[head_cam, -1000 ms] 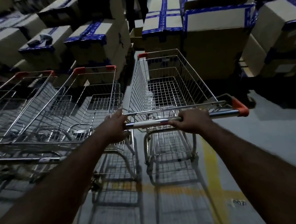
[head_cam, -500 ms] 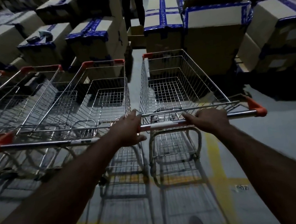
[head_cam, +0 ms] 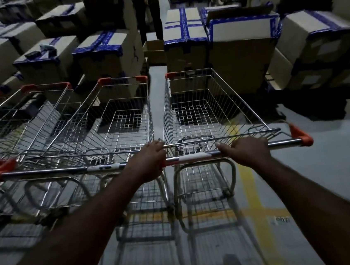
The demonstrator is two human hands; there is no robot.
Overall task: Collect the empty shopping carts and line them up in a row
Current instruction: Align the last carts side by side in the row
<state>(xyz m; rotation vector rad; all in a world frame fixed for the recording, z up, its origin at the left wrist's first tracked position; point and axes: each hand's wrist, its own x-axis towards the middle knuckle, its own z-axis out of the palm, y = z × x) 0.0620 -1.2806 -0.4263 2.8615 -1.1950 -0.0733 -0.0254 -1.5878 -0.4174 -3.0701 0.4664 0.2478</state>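
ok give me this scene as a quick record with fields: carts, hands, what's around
held cart: wire cart, basket empty, rightmost in the row
handle: metal bar with orange end caps
left hand: grips the handle's left end
right hand: grips the handle right of its middle
neighbour cart: close on the left, empty, handles about level
ahead: stacked cardboard boxes with blue tape
floor: grey, with a yellow line under the held cart

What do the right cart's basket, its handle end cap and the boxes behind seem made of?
Basket: likely plated steel wire, by its shiny welded grid. End cap: orange plastic, probably; matte and moulded. Boxes: brown cardboard, sealed with glossy blue tape.
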